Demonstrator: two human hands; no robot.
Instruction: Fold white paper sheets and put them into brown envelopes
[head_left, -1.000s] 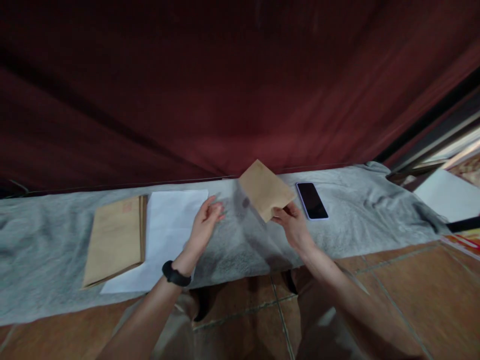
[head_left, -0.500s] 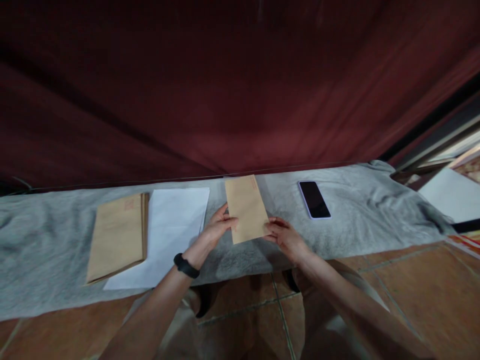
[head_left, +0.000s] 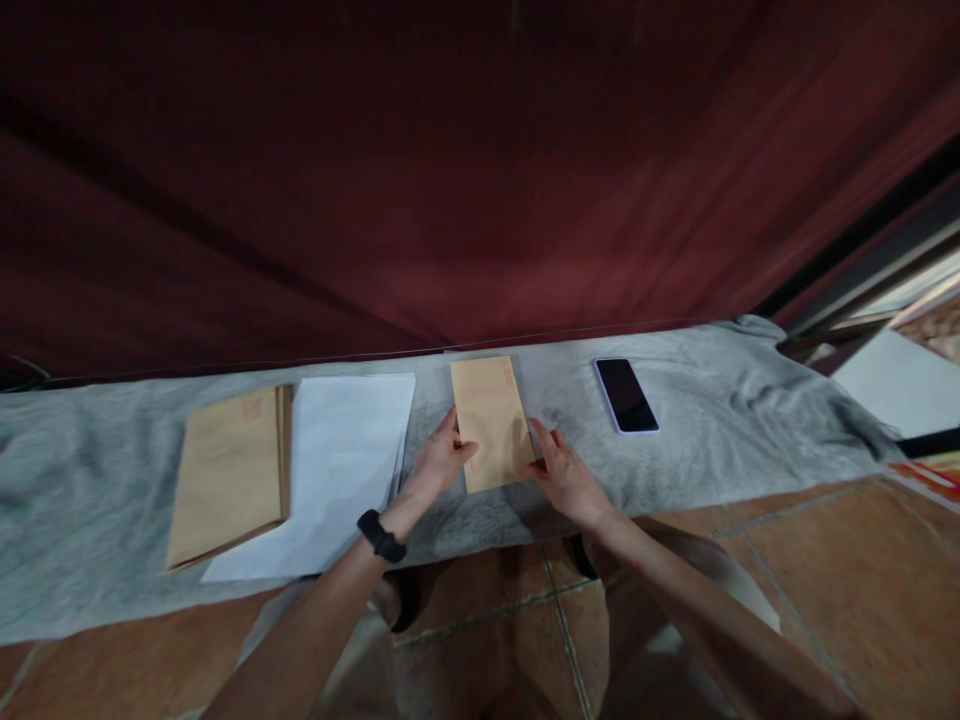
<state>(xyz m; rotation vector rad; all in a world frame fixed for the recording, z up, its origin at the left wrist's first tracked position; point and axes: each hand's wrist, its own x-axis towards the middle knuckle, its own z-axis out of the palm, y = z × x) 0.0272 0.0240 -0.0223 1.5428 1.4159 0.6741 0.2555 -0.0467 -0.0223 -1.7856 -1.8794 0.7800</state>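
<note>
Head view: left hand [head_left: 437, 462] and right hand [head_left: 564, 478] are pinching the small brown envelope [head_left: 491, 422] between them, flat on the grey cloth [head_left: 712, 440]. White paper [head_left: 337, 470] is lying just left of the left hand, phone [head_left: 625, 395] beyond the right.

the small envelope [head_left: 491, 422] is plain tan brown with a faint red mark at its top corner. the envelope stack [head_left: 229, 475] is the same tan, the paper sheets [head_left: 337, 470] white, the phone [head_left: 625, 395] black, the cloth [head_left: 712, 420] grey, the curtain [head_left: 450, 170] dark red, the wristband [head_left: 381, 536] black.
</note>
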